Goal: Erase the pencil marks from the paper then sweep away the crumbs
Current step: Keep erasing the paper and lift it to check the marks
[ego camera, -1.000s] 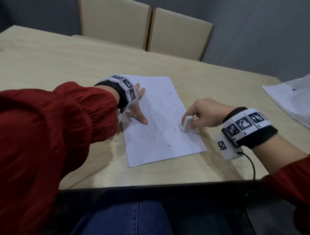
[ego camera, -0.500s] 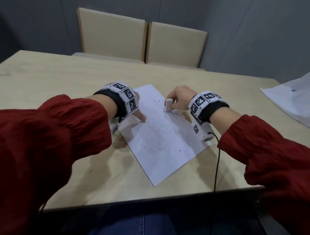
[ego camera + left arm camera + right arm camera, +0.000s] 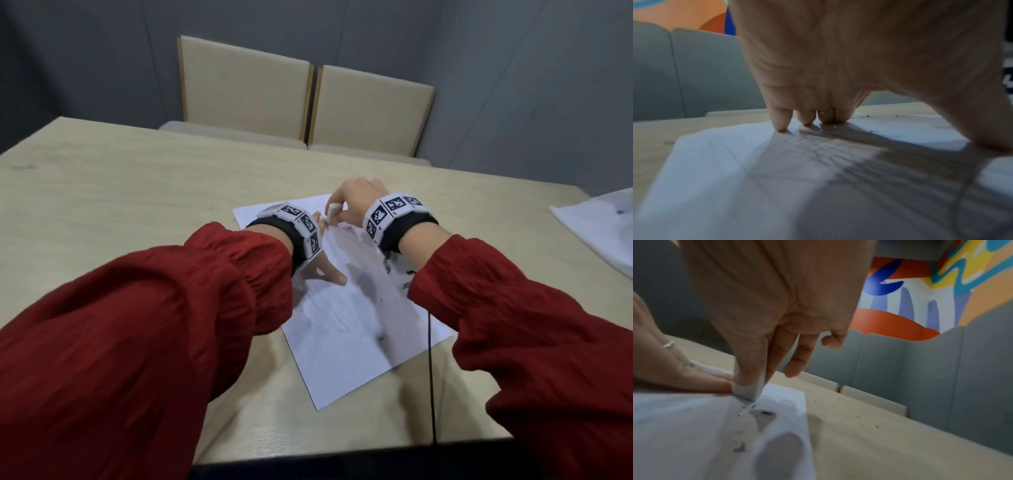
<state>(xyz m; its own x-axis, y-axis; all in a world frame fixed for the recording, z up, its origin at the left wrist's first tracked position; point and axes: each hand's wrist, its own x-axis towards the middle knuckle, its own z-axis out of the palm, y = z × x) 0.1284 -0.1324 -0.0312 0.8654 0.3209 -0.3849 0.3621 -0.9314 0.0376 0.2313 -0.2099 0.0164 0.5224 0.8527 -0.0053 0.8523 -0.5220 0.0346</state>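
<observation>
Paper (image 3: 346, 329) lies skewed on the light wood table (image 3: 137, 192), near the front edge. Left hand (image 3: 318, 270) is spread flat on the paper's left part, fingers straight, fingertips (image 3: 780, 125) pressing the sheet down; ring visible on 1 finger. Right hand (image 3: 356, 202) pinches a white eraser (image 3: 333, 212) between thumb and forefinger at the paper's far corner, other fingers loosely curled and clear of it. Eraser's lower end touches the sheet (image 3: 748, 392), just beside the left hand's fingers. Faint pencil marks (image 3: 339, 318) show mid-sheet; dark crumbs (image 3: 380, 339) are scattered on the paper and some on the table past its right edge (image 3: 876, 426). Both wrists wear black bands with marker tags; red sleeves. 2 beige chairs (image 3: 308, 99) stand behind the table. White sheet (image 3: 603, 229) lies at the far right.
</observation>
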